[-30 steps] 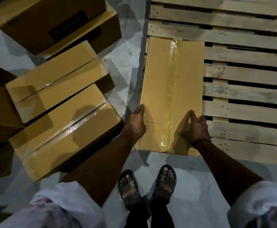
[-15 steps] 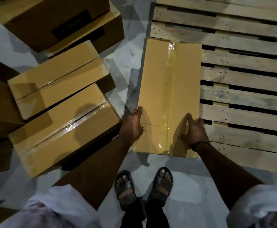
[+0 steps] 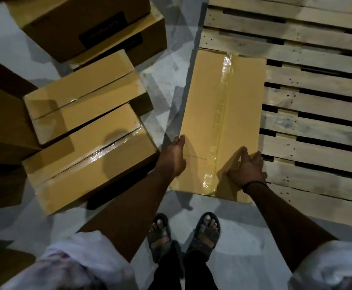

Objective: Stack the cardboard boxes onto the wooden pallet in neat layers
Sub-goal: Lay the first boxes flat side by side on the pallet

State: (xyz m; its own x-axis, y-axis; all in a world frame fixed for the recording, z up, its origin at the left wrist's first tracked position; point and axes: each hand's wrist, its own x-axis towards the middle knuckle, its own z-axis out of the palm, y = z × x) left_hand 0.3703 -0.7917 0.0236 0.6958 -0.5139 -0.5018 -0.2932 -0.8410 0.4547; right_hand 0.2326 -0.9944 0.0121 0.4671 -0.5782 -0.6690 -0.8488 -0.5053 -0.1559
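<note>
A long taped cardboard box (image 3: 208,114) lies on the near left corner of the wooden pallet (image 3: 317,122), its near end overhanging the pallet's front edge. My left hand (image 3: 174,156) grips the box's left edge near the front, fingers down the side. On the opposite edge, my right hand (image 3: 247,169) holds the box with the thumb on top. Several more cardboard boxes (image 3: 87,143) sit stacked on the floor to the left.
Darker boxes with a black label (image 3: 99,32) are piled at the top left, and more boxes stand at the far left edge. My sandalled feet (image 3: 183,235) stand on the grey floor just in front of the pallet corner. Bare pallet slats stretch right and beyond the box.
Both hands keep the same hold on the box. The box has barely moved on the pallet; the view has shifted slightly.
</note>
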